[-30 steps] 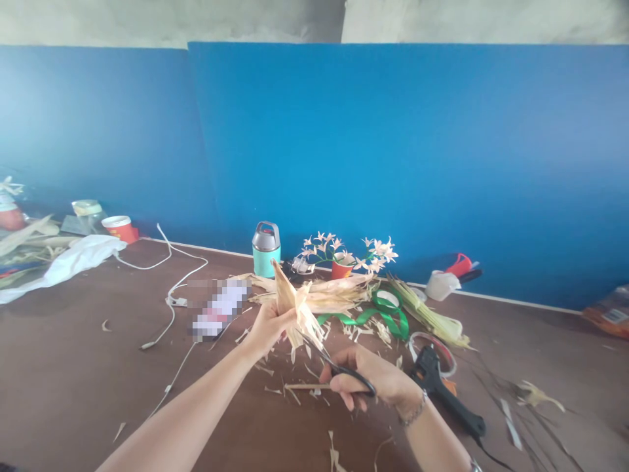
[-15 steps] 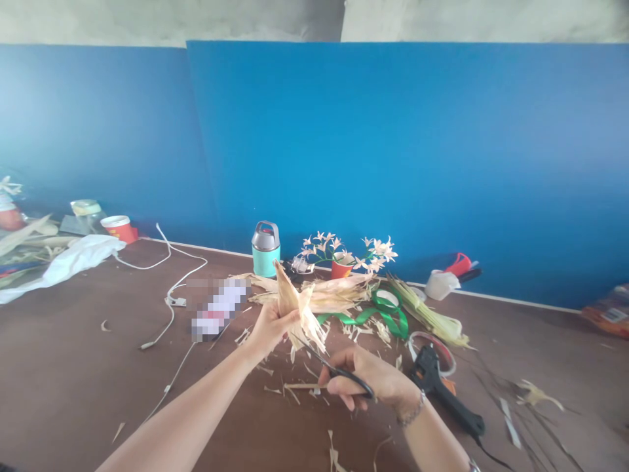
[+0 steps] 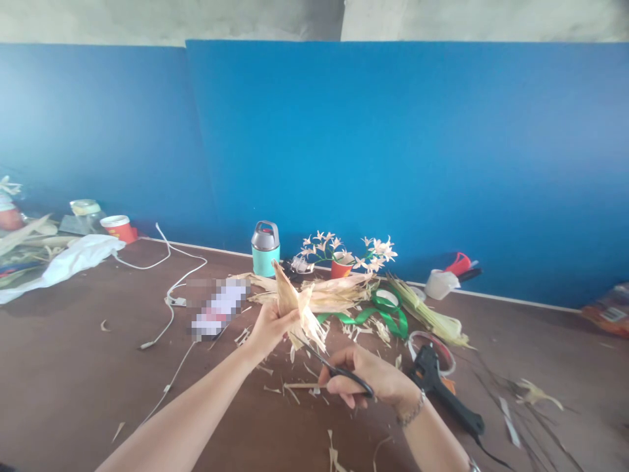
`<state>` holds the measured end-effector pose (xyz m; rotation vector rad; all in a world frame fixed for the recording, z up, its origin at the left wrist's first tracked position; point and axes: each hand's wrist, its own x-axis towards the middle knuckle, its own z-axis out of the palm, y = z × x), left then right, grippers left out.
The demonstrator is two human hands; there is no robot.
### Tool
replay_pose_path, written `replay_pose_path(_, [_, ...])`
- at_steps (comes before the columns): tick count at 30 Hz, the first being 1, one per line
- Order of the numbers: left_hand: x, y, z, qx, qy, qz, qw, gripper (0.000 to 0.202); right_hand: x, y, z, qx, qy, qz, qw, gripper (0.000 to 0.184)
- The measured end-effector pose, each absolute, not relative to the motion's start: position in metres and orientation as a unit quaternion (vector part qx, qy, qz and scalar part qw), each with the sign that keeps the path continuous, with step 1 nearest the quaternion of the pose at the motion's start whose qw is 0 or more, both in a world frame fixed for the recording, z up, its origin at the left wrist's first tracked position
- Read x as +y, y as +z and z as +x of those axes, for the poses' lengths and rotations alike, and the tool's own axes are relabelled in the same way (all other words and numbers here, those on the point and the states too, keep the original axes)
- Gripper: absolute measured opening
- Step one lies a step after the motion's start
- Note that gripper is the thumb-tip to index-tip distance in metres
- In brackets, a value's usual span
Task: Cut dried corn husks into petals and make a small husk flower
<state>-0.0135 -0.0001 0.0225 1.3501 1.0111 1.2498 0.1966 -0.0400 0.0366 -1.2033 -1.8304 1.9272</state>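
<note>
My left hand is closed round a pale dried corn husk piece, held upright above the brown table. My right hand grips black scissors, whose blades point up-left into the husk's frayed lower edge. Small husk scraps lie on the table under both hands.
A pile of husks, green ribbon and a red cup of husk flowers lie behind. A black glue gun is at right, a teal flask at the back, white cables at left.
Hardly anything has moved; the scissors and my right hand have shifted very slightly toward the husk.
</note>
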Motion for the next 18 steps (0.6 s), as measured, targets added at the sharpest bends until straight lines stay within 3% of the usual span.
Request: replay_pose_path(18, [-0.0028,0.0231,-0.0117,0.429,0.540,0.552,0.470,0.032,-0.0404,0.0328,0.1978,-0.654,0.614,-0.422,0.132,0.025])
